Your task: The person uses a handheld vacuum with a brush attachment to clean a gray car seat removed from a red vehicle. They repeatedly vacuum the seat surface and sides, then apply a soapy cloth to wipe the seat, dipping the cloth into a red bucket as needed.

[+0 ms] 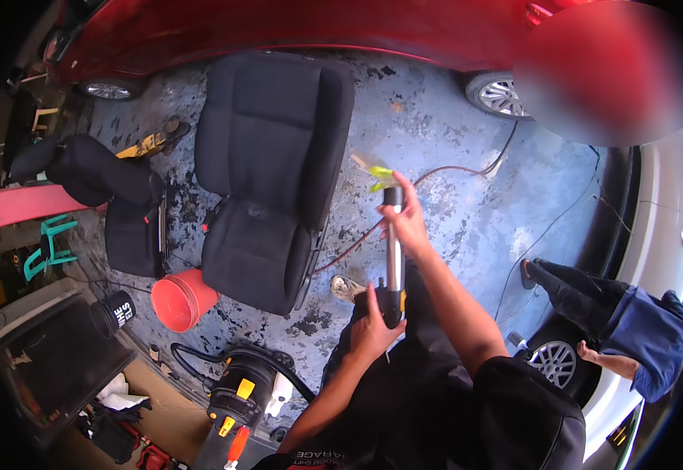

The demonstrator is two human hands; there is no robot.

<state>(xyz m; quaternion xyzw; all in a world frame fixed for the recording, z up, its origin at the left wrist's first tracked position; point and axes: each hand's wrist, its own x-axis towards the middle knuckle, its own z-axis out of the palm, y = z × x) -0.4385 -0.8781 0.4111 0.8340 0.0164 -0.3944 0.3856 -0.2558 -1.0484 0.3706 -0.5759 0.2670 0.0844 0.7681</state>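
Both hands are closed on a silver tube [394, 262] with black ends and a yellow patch low down, held upright in front of my body. My left hand [373, 334] grips its black lower end, thumb pointing up along it. Higher up, my right hand [406, 222] wraps around the black upper end. Against the right fingertips is a small yellow-green piece [379, 178] with a tan part, blurred; I cannot tell whether it is joined to the tube. A black fabric car seat [263, 149] lies on the floor to the left of my hands.
A smaller black seat [134, 235], a red bucket [177, 301] and a black bucket [112, 313] stand at left. A canister vacuum [243, 384] with a black hose is at lower left. A reddish hose [443, 168] crosses the floor. A red car [294, 31] and a white car [659, 211] flank a person [639, 337].
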